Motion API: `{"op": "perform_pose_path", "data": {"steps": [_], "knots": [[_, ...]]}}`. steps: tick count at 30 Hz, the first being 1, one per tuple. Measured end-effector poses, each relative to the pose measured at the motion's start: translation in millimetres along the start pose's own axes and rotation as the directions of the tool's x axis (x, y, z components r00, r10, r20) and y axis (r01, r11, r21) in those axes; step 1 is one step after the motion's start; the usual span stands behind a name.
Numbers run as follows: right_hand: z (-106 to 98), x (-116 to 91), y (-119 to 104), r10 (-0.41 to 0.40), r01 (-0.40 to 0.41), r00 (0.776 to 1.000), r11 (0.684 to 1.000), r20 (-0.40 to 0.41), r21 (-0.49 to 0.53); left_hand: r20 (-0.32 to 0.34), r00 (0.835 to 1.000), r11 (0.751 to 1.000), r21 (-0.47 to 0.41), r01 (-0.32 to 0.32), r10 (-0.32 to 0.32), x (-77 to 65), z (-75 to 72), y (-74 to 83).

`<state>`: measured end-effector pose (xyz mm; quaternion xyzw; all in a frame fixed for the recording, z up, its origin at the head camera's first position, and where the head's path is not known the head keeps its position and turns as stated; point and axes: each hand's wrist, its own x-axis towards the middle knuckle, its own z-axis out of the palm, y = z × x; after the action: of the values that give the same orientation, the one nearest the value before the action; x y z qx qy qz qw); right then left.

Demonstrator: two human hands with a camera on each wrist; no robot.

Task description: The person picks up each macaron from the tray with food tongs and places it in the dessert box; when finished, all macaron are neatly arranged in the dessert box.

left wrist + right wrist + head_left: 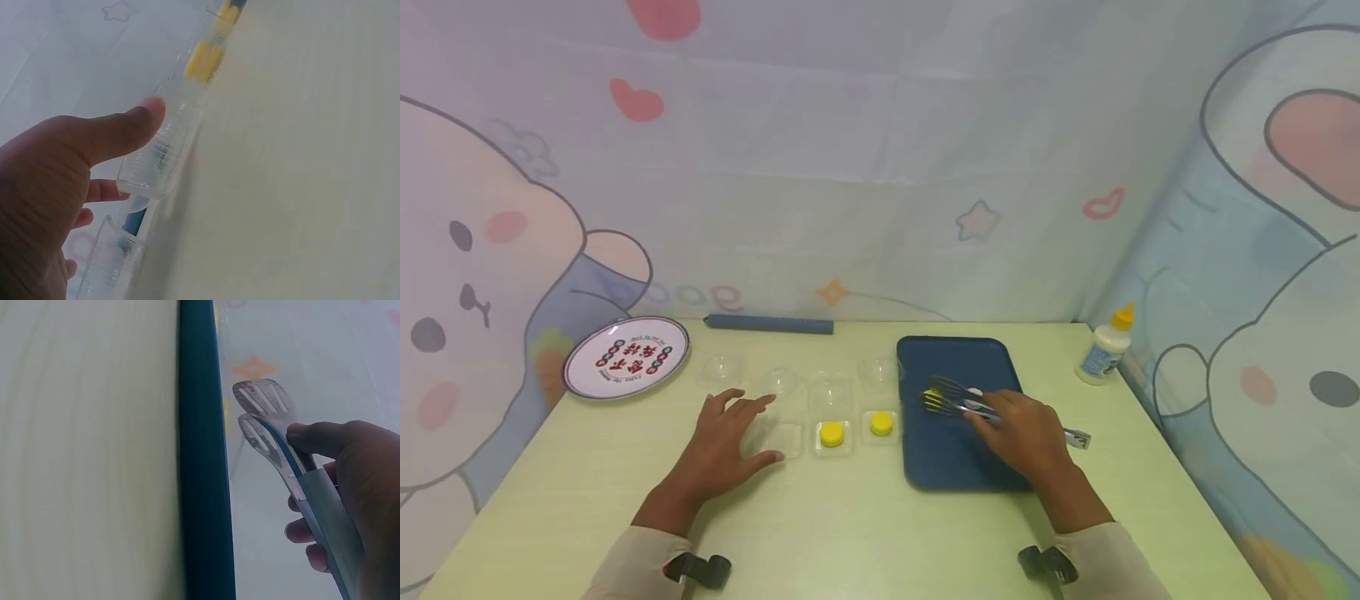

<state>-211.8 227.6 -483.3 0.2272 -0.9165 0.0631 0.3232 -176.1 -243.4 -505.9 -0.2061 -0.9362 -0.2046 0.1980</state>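
Why so far up the tongs (pixel 322 500)?

right hand (pixel 1021 429) fingers are gripping them, probably for better aim at the yellow piece (pixel 931 397) lying on the tray (pixel 940 462); left hand (pixel 724 446) is hovering wide, maybe bracing the clear box (pixel 785 439)

Beige sleeves (pixel 642 567) — black wrist cameras (pixel 709 572)

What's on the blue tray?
The blue tray shows a yellow piece, partly hidden by the tongs. What lies under the right grip is covered, so I can't tell.

Pastel cartoon backdrop (pixel 880 167) behind pale table (pixel 850 533)
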Motion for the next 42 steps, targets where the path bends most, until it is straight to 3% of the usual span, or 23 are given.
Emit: {"op": "perform_pose_path", "data": {"steps": [12,24,32,42], "knots": [[2.8,-5.5,5.5,0.037,-0.037,0.999,0.999,-0.026,-0.006,0.015,1.0,1.0,-0.006,0.017,-0.017,1.8,5.3,-5.7],[4.8,-9.2,4.6,0.038,-0.038,0.999,0.999,-0.011,0.006,-0.004,1.0,1.0,-0.005,0.007,-0.007,-2.1,1.1,-0.2],[7.4,-7.3,4.6,0.068,-0.068,0.994,0.998,0.083,-0.004,0.008,1.0,1.0,-0.013,0.018,-0.018,-2.0,3.1,-1.6],[8.1,-5.4,2.8,0.089,-0.086,0.984,0.996,0.153,-0.026,-0.022,1.0,1.0,-0.014,0.0,0.0,-1.7,0.6,0.5]]}}
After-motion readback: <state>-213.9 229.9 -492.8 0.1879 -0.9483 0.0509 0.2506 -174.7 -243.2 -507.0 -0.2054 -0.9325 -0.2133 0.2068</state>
